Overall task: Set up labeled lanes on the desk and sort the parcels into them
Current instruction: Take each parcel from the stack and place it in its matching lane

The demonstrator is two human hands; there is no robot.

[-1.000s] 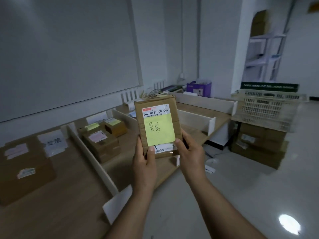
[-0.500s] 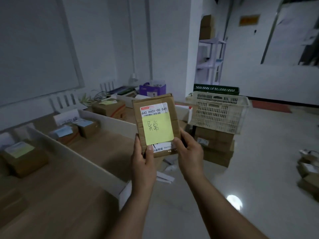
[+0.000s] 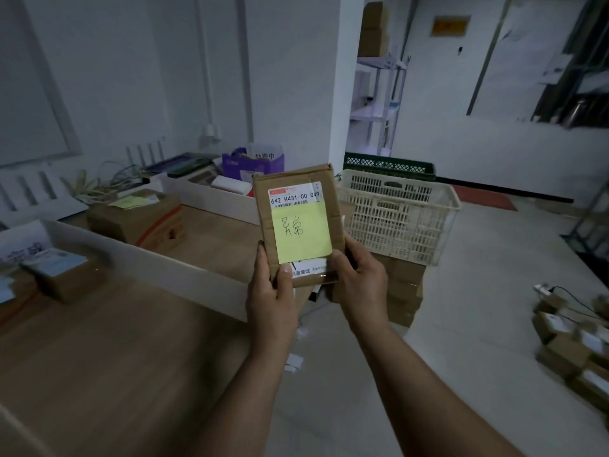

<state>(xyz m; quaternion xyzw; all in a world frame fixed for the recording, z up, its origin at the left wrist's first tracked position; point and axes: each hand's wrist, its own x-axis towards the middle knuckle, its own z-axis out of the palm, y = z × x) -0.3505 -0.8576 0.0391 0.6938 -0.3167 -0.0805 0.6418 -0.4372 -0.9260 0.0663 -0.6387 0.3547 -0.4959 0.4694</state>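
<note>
My left hand [image 3: 272, 293] and right hand [image 3: 361, 285] each pinch a lower corner of the parcel [image 3: 298, 225], upright at frame center, so its yellow note [image 3: 301, 232] reads clearly. Beyond, at left, lanes divide the surface [image 3: 108, 351]; I judge its lane comes next.

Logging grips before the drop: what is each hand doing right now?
Left hand: closed on the cardboard parcel, thumb over its front.
Right hand: closed on the same parcel's lower right edge.
</note>
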